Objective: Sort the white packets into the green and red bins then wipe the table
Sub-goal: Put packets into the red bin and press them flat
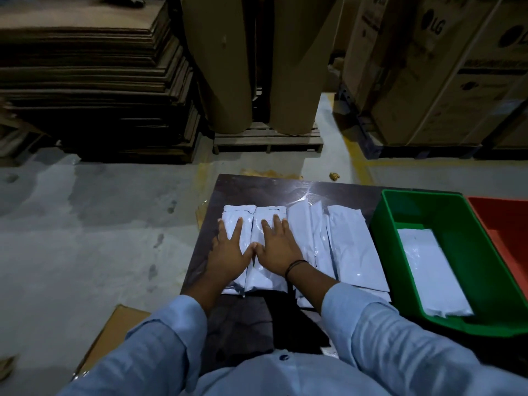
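Both hands lie flat with fingers spread. The left hand (228, 251) presses the leftmost white packet (237, 212), and the right hand (278, 247) presses the next packet (270, 212). Just right of it, further packets (351, 247) lie on the dark worktop (257, 190). Beyond those the green bin (383, 232) holds one packet (428, 270), with the red bin (503, 224) farther right.

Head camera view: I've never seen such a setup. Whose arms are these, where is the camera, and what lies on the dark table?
No machine here: a person wears a camera on the head, and it looks down at their own arms. White packets lie side by side on the dark table. The left hand and right hand lie flat on two of them, fingers straight; nothing is gripped. To the right stand a green bin, with one packet inside, and a red bin, only partly in view.
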Tool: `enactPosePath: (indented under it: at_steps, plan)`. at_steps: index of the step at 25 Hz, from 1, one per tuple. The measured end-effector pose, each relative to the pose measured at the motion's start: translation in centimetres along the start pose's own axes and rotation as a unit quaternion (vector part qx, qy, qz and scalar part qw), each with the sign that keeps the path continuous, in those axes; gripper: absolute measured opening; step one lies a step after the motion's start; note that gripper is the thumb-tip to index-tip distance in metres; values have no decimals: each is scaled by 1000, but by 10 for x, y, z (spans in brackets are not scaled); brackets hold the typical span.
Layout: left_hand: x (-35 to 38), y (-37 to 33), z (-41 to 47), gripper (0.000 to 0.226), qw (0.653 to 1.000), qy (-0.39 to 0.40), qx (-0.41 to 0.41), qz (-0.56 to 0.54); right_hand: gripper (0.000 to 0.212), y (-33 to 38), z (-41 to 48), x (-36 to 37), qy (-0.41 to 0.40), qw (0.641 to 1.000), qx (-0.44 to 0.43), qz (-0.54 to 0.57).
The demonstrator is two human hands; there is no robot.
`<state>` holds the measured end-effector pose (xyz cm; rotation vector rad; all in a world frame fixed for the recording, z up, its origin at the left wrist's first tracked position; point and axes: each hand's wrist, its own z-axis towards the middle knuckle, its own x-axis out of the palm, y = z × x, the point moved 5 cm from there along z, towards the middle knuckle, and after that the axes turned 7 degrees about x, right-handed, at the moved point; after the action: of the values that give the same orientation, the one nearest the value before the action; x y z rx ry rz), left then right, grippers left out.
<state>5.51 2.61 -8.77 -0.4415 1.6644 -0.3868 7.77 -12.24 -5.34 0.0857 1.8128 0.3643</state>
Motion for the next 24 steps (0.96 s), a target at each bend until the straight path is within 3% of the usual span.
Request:
enactPosePath:
  at_steps: [7,15,21,24]
  plan:
    - [4,9,0,75,1000,-11,16,4,69,10,-7,-12,-6,999,19,-30]
    - [-6,12,-3,67,999,-30,14,-13,82,8,3,14,2,998,13,-68]
    - [-8,16,-7,66,998,-40,-11,-55,87,3,5,12,41,997,60,25]
    - [-10,16,-8,65,996,-47,-20,-77,84,4,4,4,19,997,60,48]
